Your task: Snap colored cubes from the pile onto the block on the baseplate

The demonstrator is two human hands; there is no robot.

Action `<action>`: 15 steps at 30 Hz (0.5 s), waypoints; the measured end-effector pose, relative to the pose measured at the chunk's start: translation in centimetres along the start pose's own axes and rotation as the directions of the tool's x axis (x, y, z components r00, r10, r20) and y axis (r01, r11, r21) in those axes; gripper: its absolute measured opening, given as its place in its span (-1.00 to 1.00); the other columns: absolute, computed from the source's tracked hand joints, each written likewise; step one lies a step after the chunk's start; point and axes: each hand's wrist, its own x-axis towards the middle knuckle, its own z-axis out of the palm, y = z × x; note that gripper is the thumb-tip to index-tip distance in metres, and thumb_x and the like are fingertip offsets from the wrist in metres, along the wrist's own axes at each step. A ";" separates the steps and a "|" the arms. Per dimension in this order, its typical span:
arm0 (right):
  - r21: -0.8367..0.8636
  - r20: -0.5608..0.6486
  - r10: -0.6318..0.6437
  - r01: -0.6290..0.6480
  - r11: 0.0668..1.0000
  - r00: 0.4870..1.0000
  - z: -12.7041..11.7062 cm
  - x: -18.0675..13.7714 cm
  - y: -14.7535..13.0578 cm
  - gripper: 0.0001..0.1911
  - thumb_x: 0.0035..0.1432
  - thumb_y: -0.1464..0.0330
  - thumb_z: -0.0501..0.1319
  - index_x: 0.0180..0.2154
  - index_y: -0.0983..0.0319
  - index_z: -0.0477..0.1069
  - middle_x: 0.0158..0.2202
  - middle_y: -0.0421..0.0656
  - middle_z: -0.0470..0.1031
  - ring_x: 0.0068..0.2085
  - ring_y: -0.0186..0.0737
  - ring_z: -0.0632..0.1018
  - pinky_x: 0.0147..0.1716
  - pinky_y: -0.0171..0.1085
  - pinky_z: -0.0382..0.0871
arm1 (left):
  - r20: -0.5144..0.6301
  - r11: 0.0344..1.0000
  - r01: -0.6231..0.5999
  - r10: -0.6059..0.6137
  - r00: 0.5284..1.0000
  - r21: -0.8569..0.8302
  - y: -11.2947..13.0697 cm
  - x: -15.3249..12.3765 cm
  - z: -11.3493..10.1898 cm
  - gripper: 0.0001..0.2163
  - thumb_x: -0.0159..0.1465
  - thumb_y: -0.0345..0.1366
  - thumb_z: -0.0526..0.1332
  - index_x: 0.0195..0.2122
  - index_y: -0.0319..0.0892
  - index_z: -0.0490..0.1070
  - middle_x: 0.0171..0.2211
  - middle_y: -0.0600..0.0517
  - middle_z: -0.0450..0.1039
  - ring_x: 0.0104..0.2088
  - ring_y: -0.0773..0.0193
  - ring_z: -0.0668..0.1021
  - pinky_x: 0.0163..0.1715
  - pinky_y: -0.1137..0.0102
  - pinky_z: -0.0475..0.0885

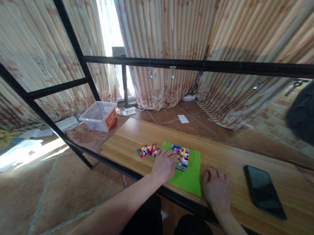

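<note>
A bright green studded baseplate lies on the wooden tabletop. Toward its upper middle, small toy bricks in many colours are packed into a block. My left hand reaches over the plate's left side, its fingers drawn together at the left edge of that block. Whatever its fingertips hold, if anything, is hidden. Left of this hand, a loose pile of small coloured bricks is spread on the wood. My right hand rests on the tabletop just right of the plate, fingers loosely bent and slightly apart, holding nothing visible.
A black phone lies on the tabletop at the right. Black metal frame bars cross above and at the left. A clear plastic box with an orange label stands past the table's left end. Patterned curtains hang behind.
</note>
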 end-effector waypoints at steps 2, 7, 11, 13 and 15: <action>-0.003 0.006 -0.001 0.001 1.000 1.000 0.1 0.0 0.1 -0.72 0.30 0.35 0.02 -0.14 0.27 0.46 -0.14 0.04 0.47 -0.12 -0.01 0.39 -0.22 -0.15 0.16 | -0.069 0.994 0.073 -0.079 0.995 -0.076 -1.0 0.2 -0.6 -0.74 0.34 -0.43 0.09 -0.05 -0.14 0.50 -0.14 -0.03 0.56 -0.09 0.16 0.51 -0.01 0.23 0.37; -0.013 -0.004 -0.001 0.001 1.000 1.000 0.5 0.0 0.3 -0.73 0.30 0.34 0.03 -0.12 0.26 0.45 -0.12 0.03 0.47 -0.12 -0.01 0.41 -0.22 -0.16 0.17 | -0.092 0.929 0.353 -0.364 0.927 -0.113 -5.4 0.7 -2.5 -0.73 0.29 -0.53 0.07 -0.10 -0.17 0.50 -0.18 -0.04 0.57 -0.14 0.23 0.56 -0.08 0.34 0.43; -0.024 -0.011 -0.021 0.020 1.000 1.000 0.8 0.0 0.7 -0.72 0.30 0.34 0.01 -0.12 0.26 0.45 -0.13 0.02 0.48 -0.11 0.00 0.42 -0.20 -0.15 0.19 | -0.006 0.879 0.473 -0.474 0.880 -0.060 -8.7 0.4 -3.4 -0.76 0.29 -0.51 0.10 -0.15 -0.20 0.52 -0.19 -0.06 0.58 -0.18 0.21 0.58 -0.13 0.33 0.45; -0.031 -0.013 -0.031 0.030 0.999 0.999 1.1 0.0 1.0 -0.71 0.31 0.33 0.01 -0.11 0.27 0.45 -0.12 0.02 0.49 -0.11 0.00 0.42 -0.19 -0.14 0.20 | 0.030 0.889 0.454 -0.453 0.891 -0.062 -9.6 -0.2 -3.4 -0.77 0.28 -0.50 0.10 -0.21 -0.18 0.54 -0.21 -0.06 0.59 -0.19 0.20 0.58 -0.11 0.31 0.45; -0.038 -0.014 -0.043 0.043 0.998 0.999 1.4 0.0 1.4 -0.70 0.31 0.33 0.00 -0.11 0.27 0.45 -0.12 0.02 0.50 -0.10 0.00 0.43 -0.17 -0.13 0.21 | 0.076 0.913 0.403 -0.398 0.914 -0.062 -10.1 -1.0 -3.2 -0.76 0.25 -0.52 0.11 -0.24 -0.16 0.56 -0.20 -0.04 0.59 -0.15 0.19 0.57 -0.07 0.31 0.43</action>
